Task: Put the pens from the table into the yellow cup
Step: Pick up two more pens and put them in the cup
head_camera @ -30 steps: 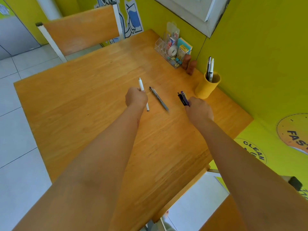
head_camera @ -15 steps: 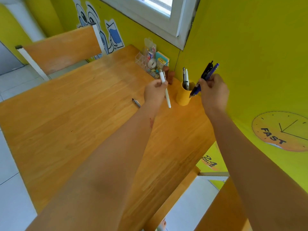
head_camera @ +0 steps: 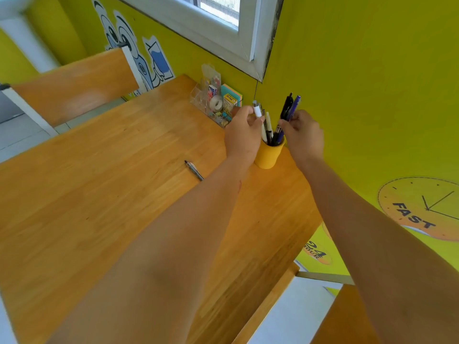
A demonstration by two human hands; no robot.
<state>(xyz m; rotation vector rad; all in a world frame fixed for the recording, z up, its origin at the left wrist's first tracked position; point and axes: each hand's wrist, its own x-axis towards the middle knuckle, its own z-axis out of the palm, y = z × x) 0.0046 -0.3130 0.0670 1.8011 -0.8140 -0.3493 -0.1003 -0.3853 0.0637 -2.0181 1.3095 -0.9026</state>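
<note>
The yellow cup (head_camera: pixel 268 155) stands on the wooden table (head_camera: pixel 99 194) close to the green wall, with several pens upright in it. My left hand (head_camera: pixel 242 134) grips a white pen (head_camera: pixel 258 115) whose lower end dips into the cup at its left side. My right hand (head_camera: pixel 304 135) holds a black pen and a blue pen (head_camera: pixel 291 108) together, their tips down inside the cup's right side. A grey metal pen (head_camera: pixel 193 170) lies flat on the table left of my left forearm, partly hidden by it.
A clear organizer (head_camera: pixel 216 105) with tape, sticky notes and clips sits at the wall behind the cup. A wooden chair back (head_camera: pixel 72 85) stands at the table's far left. The table's near edge runs at lower right above the floor.
Both hands have moved in over the cup. The white pen and the black and blue pens, held above and beside it before, now have their lower ends inside it.
</note>
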